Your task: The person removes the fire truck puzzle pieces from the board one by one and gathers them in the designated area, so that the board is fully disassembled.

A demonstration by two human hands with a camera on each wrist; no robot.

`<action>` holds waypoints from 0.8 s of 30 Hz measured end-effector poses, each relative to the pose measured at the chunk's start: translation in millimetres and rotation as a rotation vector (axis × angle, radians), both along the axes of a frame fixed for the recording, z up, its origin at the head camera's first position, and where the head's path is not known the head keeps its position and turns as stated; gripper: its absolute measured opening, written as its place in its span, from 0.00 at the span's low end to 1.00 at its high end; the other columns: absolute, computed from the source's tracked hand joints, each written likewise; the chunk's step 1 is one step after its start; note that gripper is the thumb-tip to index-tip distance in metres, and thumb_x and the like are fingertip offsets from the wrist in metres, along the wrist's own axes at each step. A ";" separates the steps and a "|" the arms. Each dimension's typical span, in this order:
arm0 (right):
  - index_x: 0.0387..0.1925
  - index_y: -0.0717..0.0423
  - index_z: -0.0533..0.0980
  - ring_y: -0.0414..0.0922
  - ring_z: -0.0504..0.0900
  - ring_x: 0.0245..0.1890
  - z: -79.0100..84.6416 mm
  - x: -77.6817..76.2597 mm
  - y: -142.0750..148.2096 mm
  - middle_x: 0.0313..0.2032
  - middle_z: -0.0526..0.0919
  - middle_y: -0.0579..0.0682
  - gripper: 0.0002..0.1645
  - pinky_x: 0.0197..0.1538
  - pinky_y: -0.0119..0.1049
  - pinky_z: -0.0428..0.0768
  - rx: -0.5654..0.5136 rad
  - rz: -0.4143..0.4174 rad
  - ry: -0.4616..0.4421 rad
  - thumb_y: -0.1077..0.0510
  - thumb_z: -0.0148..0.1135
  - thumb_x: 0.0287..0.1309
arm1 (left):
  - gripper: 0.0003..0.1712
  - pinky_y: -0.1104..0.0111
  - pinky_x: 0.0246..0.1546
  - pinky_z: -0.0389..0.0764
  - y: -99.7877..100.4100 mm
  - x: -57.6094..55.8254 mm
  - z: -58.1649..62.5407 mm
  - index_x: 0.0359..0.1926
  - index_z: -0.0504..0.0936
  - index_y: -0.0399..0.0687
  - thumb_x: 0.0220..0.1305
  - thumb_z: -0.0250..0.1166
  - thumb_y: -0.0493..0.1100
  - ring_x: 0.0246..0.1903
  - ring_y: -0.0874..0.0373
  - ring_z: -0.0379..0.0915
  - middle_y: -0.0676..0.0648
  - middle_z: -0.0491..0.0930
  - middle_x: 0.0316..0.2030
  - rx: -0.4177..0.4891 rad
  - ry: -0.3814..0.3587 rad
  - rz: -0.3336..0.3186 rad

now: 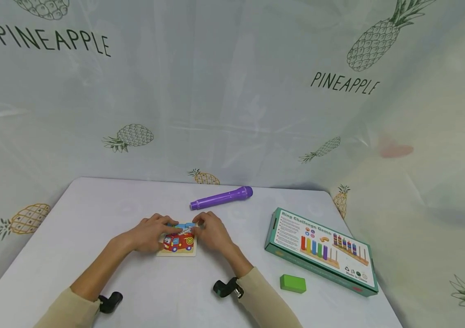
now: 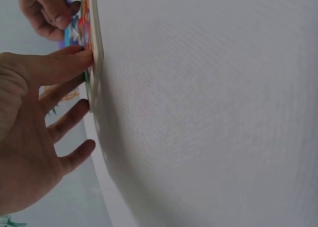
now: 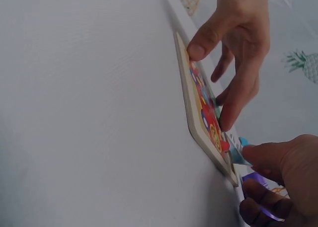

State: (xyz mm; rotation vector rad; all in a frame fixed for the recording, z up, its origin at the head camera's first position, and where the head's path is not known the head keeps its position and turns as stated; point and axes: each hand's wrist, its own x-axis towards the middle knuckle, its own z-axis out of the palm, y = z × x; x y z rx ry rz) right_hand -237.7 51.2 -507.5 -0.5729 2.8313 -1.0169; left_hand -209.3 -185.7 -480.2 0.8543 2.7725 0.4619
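Observation:
A wooden puzzle board [image 1: 176,253] with a red fire truck picture lies on the table, seen almost edge-on in both wrist views. My left hand [image 1: 152,233] rests on its left side. In the left wrist view the left thumb [image 2: 79,63] presses the board's face, and the other fingers are spread and fairly straight. At the board's far right corner my right hand [image 1: 213,231] pinches a light-blue puzzle piece [image 3: 237,150] between thumb and fingers. That piece sits tilted up from the board, next to the left index fingertip [image 3: 227,121].
Behind the board lies a purple toy microphone [image 1: 222,197]. To the right stand a green Ring Challenge Game box [image 1: 322,250] and a small green block [image 1: 293,283]. The white table [image 1: 167,298] meets a pineapple-print curtain [image 1: 232,91] at the back.

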 end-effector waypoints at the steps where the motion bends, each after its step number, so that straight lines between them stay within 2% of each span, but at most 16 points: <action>1: 0.45 0.50 0.81 0.36 0.73 0.35 -0.5 -0.8 -0.2 0.40 0.78 0.44 0.12 0.40 0.30 0.74 -0.021 -0.006 -0.008 0.51 0.69 0.63 | 0.34 0.36 0.55 0.68 0.3 -0.4 -0.6 0.65 0.79 0.58 0.56 0.74 0.40 0.63 0.38 0.64 0.46 0.72 0.65 0.000 0.000 -0.001; 8: 0.38 0.47 0.80 0.35 0.75 0.32 -3.6 -3.5 0.8 0.35 0.79 0.40 0.05 0.34 0.29 0.74 -0.151 -0.027 -0.073 0.53 0.68 0.64 | 0.33 0.36 0.56 0.66 2.6 -1.6 -3.0 0.64 0.80 0.58 0.56 0.73 0.39 0.63 0.38 0.63 0.46 0.72 0.65 0.010 -0.014 0.010; 15: 0.38 0.49 0.80 0.36 0.78 0.33 1.2 -1.6 8.0 0.33 0.82 0.41 0.05 0.34 0.31 0.77 -0.264 -0.029 -0.136 0.54 0.68 0.64 | 0.33 0.36 0.57 0.66 2.4 -1.1 -3.3 0.64 0.80 0.57 0.56 0.73 0.39 0.63 0.38 0.63 0.46 0.72 0.65 0.010 -0.014 0.004; 24: 0.41 0.52 0.82 0.38 0.77 0.31 1.1 -4.9 39.7 0.32 0.81 0.43 0.07 0.33 0.30 0.76 -0.336 -0.157 -0.142 0.56 0.67 0.62 | 0.34 0.37 0.57 0.66 1.3 -0.3 -0.6 0.65 0.79 0.59 0.55 0.75 0.40 0.63 0.38 0.63 0.46 0.73 0.65 0.018 -0.019 0.011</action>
